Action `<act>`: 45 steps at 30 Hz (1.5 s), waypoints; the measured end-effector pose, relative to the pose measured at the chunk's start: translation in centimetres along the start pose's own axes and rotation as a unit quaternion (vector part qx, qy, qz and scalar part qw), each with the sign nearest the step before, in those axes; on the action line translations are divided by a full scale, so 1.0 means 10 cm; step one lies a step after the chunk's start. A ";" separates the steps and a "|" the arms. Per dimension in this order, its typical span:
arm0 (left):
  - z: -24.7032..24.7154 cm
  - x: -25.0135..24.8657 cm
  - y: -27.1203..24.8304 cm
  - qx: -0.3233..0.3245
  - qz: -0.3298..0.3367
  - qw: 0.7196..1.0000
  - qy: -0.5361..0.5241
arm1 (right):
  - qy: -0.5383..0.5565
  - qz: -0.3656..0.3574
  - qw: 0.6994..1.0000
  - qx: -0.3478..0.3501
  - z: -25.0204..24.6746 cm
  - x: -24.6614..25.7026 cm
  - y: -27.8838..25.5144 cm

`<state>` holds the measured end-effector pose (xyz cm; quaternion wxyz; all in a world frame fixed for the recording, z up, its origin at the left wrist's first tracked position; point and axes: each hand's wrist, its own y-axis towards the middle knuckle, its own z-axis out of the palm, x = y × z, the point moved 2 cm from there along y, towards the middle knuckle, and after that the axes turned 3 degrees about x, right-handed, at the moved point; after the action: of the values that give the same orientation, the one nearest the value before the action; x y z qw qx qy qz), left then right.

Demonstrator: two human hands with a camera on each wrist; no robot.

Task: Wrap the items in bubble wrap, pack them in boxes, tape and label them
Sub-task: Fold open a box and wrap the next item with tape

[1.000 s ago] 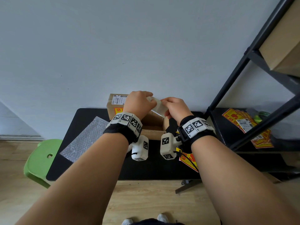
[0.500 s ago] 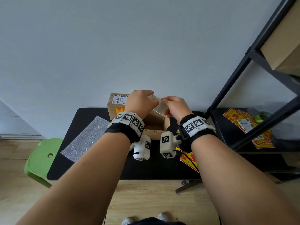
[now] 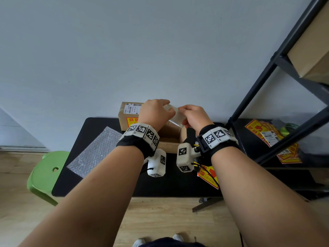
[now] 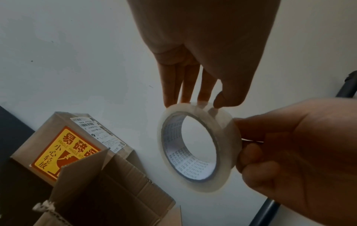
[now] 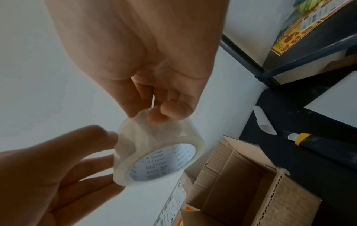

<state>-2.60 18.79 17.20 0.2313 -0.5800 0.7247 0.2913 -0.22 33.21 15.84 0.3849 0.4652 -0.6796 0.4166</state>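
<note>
Both hands hold one clear tape roll (image 4: 197, 146) above the open box (image 5: 249, 180): right hand (image 4: 301, 156) clamped at its 3 o'clock side, left hand (image 4: 203, 50) with fingertips (image 4: 170, 102) pinching its 12 o'clock rim.

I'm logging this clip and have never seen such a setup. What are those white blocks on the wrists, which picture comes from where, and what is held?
There is no robot here, just a person's bare hands. The white blocks are wrist cameras. The wide picture is from a head camera, and the close-ups look along each hand. The left hand and right hand both hold a clear tape roll above an open box. On the black table lie a sealed, labelled box, a bubble wrap sheet and a utility knife.
</note>
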 end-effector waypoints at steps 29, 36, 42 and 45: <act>0.15 0.23 0.08 -0.008 -0.040 0.995 -0.087 | 0.067 0.040 0.997 0.006 0.01 -0.10 0.02; 0.17 0.27 0.13 0.078 -0.127 0.953 -0.264 | 0.135 0.063 0.989 0.024 0.05 -0.01 -0.03; 0.11 0.14 0.13 0.084 -0.070 0.955 -0.275 | 0.147 0.085 0.985 0.008 0.03 0.01 -0.07; 0.10 0.14 0.13 0.085 -0.067 0.953 -0.284 | 0.139 0.079 0.987 0.006 0.01 0.01 -0.08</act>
<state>-4.21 18.77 15.74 0.4955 -0.4982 0.6108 0.3650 0.49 32.91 16.09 0.4392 0.3499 -0.6513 0.5103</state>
